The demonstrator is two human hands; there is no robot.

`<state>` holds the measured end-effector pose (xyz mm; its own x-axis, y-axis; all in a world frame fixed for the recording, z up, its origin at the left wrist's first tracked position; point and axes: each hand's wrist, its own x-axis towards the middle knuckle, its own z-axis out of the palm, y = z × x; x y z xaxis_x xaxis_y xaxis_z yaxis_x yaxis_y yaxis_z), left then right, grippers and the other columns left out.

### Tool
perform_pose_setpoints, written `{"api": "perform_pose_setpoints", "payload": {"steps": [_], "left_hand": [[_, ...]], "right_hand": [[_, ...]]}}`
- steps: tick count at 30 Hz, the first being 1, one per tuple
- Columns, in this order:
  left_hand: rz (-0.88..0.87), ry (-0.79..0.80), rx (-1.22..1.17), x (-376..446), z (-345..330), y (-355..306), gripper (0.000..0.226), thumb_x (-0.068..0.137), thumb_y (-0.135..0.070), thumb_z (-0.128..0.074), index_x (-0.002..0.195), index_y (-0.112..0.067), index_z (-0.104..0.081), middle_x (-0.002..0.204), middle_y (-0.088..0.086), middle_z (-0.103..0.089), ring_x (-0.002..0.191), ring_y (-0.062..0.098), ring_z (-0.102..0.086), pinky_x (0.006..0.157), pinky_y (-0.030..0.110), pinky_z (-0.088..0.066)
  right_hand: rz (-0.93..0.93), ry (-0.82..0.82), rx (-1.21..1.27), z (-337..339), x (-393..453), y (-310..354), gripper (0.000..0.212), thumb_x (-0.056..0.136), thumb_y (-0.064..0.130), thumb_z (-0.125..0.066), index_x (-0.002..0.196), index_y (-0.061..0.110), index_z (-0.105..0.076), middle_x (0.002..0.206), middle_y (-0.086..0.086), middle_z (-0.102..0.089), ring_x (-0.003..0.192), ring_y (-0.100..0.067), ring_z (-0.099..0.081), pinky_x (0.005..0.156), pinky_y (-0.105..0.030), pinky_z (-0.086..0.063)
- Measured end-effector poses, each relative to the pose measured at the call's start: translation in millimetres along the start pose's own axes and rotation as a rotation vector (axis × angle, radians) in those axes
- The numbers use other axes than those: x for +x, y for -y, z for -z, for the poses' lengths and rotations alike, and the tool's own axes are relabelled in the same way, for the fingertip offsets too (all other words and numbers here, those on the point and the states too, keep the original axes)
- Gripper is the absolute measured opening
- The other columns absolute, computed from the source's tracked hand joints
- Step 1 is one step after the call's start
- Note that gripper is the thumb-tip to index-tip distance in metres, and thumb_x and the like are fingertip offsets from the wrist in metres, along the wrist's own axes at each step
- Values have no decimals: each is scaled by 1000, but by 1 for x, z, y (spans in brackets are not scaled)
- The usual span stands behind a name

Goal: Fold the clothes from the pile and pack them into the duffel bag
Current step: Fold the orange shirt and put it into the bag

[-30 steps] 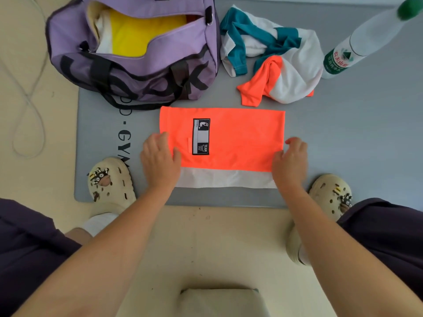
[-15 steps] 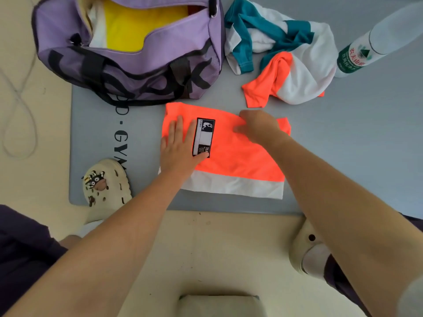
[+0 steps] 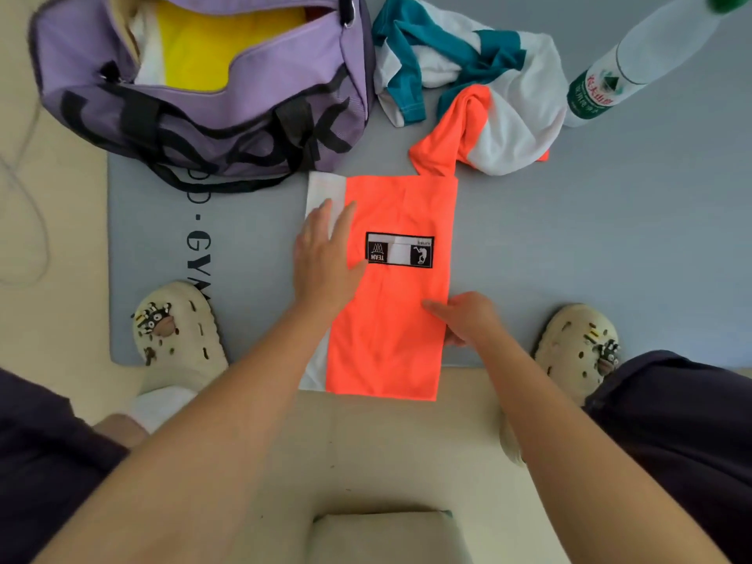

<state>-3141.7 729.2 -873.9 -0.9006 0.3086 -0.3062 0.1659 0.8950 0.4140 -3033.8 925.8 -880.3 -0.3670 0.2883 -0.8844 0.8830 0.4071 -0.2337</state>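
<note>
A folded orange garment with a white band and a black label lies lengthwise on the grey mat, its near end hanging over the mat's front edge. My left hand lies flat on its left side, fingers straight. My right hand holds the garment's right edge, with the thumb on top and the fingers hidden. The purple duffel bag stands open at the back left with yellow and white clothes inside. A pile of teal, white and orange clothes lies to its right.
A plastic water bottle lies at the back right of the mat. My two feet in cream clogs rest at the mat's front edge. A cord lies on the beige floor at the left.
The folded orange garment has been turned a quarter turn, from lying crosswise to lying lengthwise. My left hand stays flat on it; my right hand has come from its far edge to its near right edge.
</note>
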Motion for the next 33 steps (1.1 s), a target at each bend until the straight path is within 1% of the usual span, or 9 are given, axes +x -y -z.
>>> {"api": "perform_pose_setpoints", "payload": {"steps": [3,6,10,13,15,20,27,30,33], "left_hand": [[559,-154,-269,-40,-8,25,57,79,-36,-71,126,-10,-52,122,13,-56,116,33,-51,96,44,-43],[807,-88,-464,-61,-17,31,38,83,-45,-68,97,-12,-56,91,4,-64,90,29,-62,76,37,-48],[789,-2,-438,-70,-20,33,37,84,-41,-68,69,-10,-53,68,6,-57,68,28,-54,57,32,-37],[723,-58,-391,-66,-16,31,36,81,-34,-69,62,-14,-46,57,-1,-48,60,24,-47,48,31,-27],[708,-75,-430,-59,-15,21,29,77,-36,-74,74,-19,-51,68,-4,-53,66,22,-50,54,30,-30],[886,58,-497,-45,-26,-4,66,66,-44,-84,116,-12,-54,111,6,-65,97,29,-65,80,37,-52],[902,180,-728,-32,-26,2,26,69,-29,-84,70,-20,-61,78,2,-67,64,19,-61,61,27,-48],[845,122,-930,-37,-17,10,19,70,-29,-85,74,-19,-69,74,-3,-71,69,16,-66,64,27,-52],[791,220,-1152,-35,-6,21,24,76,-19,-82,97,-12,-73,95,8,-76,91,25,-73,84,38,-58]], "right_hand": [[81,-230,107,-7,-1,3,37,87,42,-67,68,15,-50,72,-8,-66,73,-31,-66,63,-35,-50],[125,-320,194,-15,-3,10,30,85,37,-71,86,15,-51,77,3,-55,76,-23,-55,64,-32,-39],[120,-293,175,-17,-3,4,31,83,27,-73,75,11,-48,73,-6,-53,69,-23,-49,59,-32,-34],[101,-259,182,-11,0,2,38,79,26,-77,69,12,-43,68,-8,-49,63,-21,-44,57,-32,-33],[99,-246,167,-8,1,4,43,78,25,-77,65,15,-38,67,-8,-47,62,-21,-42,56,-32,-31],[87,-260,182,-12,1,4,43,79,24,-76,65,16,-36,67,-7,-47,61,-21,-41,55,-32,-31],[115,-339,207,-22,0,2,39,83,24,-72,62,17,-39,61,3,-47,54,-13,-40,48,-30,-30],[136,-357,294,-23,-4,-1,34,84,23,-71,63,20,-44,62,6,-49,55,-9,-43,49,-23,-31],[143,-260,513,-14,-6,-2,14,87,20,-70,81,14,-59,77,0,-61,70,-14,-54,65,-27,-44]]}}
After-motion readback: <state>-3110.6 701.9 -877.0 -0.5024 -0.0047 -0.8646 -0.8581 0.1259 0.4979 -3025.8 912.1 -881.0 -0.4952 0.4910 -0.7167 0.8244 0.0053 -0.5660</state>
